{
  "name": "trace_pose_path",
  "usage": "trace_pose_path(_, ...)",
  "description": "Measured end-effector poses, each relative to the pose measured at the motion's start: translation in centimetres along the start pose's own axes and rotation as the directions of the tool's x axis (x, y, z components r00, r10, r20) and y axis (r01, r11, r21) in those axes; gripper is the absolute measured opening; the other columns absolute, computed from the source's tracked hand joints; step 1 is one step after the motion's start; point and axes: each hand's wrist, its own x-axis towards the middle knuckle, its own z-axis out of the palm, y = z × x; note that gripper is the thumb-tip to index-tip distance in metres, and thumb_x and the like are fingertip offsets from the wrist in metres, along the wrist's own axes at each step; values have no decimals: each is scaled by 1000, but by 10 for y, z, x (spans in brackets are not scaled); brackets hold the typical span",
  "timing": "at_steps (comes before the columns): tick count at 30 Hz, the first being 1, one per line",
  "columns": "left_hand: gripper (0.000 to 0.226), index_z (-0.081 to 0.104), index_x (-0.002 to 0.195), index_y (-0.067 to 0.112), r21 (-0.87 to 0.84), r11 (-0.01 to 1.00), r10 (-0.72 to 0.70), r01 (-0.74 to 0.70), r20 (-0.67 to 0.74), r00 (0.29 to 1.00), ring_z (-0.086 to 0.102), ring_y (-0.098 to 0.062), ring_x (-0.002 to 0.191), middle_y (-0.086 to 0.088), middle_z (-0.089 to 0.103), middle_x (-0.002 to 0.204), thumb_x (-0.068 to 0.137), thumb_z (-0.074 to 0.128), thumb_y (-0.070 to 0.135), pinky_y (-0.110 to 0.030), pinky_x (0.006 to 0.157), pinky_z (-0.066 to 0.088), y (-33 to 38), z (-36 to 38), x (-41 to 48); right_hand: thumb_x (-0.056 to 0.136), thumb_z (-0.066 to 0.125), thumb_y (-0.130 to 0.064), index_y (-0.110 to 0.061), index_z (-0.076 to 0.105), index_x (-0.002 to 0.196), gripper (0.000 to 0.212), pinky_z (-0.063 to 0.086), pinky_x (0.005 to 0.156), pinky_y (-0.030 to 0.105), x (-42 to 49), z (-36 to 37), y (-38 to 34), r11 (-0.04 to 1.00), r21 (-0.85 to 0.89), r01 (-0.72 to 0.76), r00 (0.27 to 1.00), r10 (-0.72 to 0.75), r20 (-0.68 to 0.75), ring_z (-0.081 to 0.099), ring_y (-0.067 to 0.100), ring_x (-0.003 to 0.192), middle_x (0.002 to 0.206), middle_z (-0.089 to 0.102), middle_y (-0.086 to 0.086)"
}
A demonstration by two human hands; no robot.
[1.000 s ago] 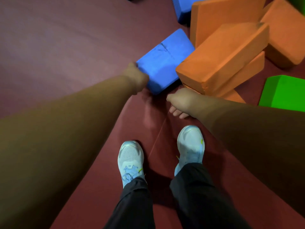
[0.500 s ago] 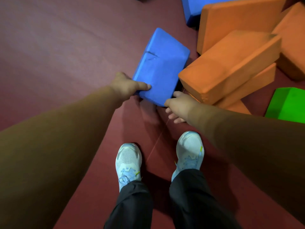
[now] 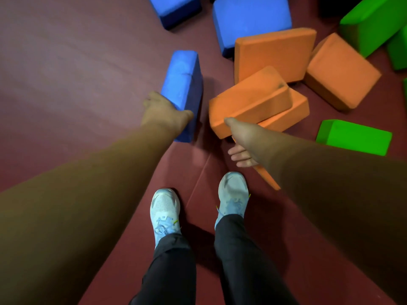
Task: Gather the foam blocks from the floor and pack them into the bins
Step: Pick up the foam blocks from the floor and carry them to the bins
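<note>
— What does the head camera give you?

— Mostly the floor (image 3: pixel 66 62), dark red. At the upper right the foam blocks (image 3: pixel 251 16) lie on it in a loose heap: blue ones farthest, orange in the middle, green at the right edge. No bins are in view, so I judge that all these blocks are not yet packed.

— Why does that one blue piece stand up?

— The blue block (image 3: pixel 182 84) stands on its long narrow edge, just beside the orange ones but apart from them. I think it stands so because one hand can then close over its thickness.

— And the orange?

— The top orange block (image 3: pixel 251 100) lies tilted across a lower orange block (image 3: pixel 293 111), with its near corner sticking out toward me. That free corner is the easiest place to take it.

— How are the arms?

— Both arms reach forward and down, over the white shoes (image 3: pixel 165 208). I have the left hand (image 3: pixel 165 113) at the near end of the blue block. Its thumb lies across the end face and the other digits go round the left side, hidden, so it grips. The right hand (image 3: pixel 244 139) is at the orange corner, with the thumb on the top face. Its fingers (image 3: pixel 240 155) show below the corner, pressed together and rather straight. I cannot tell whether they touch the underside.
</note>
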Motion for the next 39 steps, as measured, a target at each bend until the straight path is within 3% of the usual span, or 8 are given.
trace_pose_path(4,90,36,136,8,108,992,56,-65,82,995,57,-39,126,-19,49,141,73,89,44,-43,101,49,6,21,6,96,49,-68,-16,50,110,54,60,75,40,21,-10,-6,993,98,59,997,-53,-62,70,23,90,104,67,8)
trace_pose_path(7,88,34,133,11,138,987,64,-81,118,991,59,-41,120,-18,52,137,73,89,44,-44,93,52,-5,38,7,93,57,-65,-16,58,111,52,57,60,35,38,-8,-8,976,200,84,992,-64,-106,70,20,84,102,69,7)
trace_pose_path(11,81,32,130,11,110,992,40,-55,140,989,55,-35,103,-15,51,130,79,88,42,-41,76,42,-32,51,2,85,66,-67,-21,54,91,48,57,63,35,48,-2,-16,956,276,98,989,-61,-137,71,18,84,100,70,3)
trace_pose_path(16,82,33,130,10,132,987,72,-87,116,991,59,-42,112,-18,52,132,79,87,45,-43,77,42,-50,49,3,85,66,-62,-18,57,91,45,54,61,33,47,-7,-23,938,343,57,984,5,-177,71,13,81,95,71,0)
trace_pose_path(20,78,36,127,10,110,992,53,-66,115,992,58,-37,105,-15,55,128,78,86,43,-40,77,43,-46,26,-1,78,63,-64,-16,59,88,49,58,71,40,33,-2,-16,968,221,122,958,-56,-282,71,23,82,92,69,6)
trace_pose_path(25,82,42,133,9,42,999,-30,25,135,990,60,-35,115,-13,58,129,76,86,49,-37,79,42,-54,-24,-25,61,57,-76,-14,71,99,74,57,94,46,-18,11,-3,968,-208,143,912,-210,-353,71,33,100,103,74,10)
trace_pose_path(30,86,44,136,9,-72,986,-140,151,139,980,60,-32,106,-9,59,121,76,85,54,-37,79,44,-97,-93,-86,83,60,-70,-10,69,107,65,48,93,35,-110,38,1,814,-550,187,878,-389,-279,63,35,112,114,70,12)
trace_pose_path(39,93,56,130,9,-427,776,-451,464,138,882,64,-30,96,-8,64,118,62,88,65,-34,63,43,-243,-201,-236,83,54,-71,-9,69,115,72,46,89,37,-263,163,-24,244,-906,346,797,-586,146,60,40,119,130,64,20)
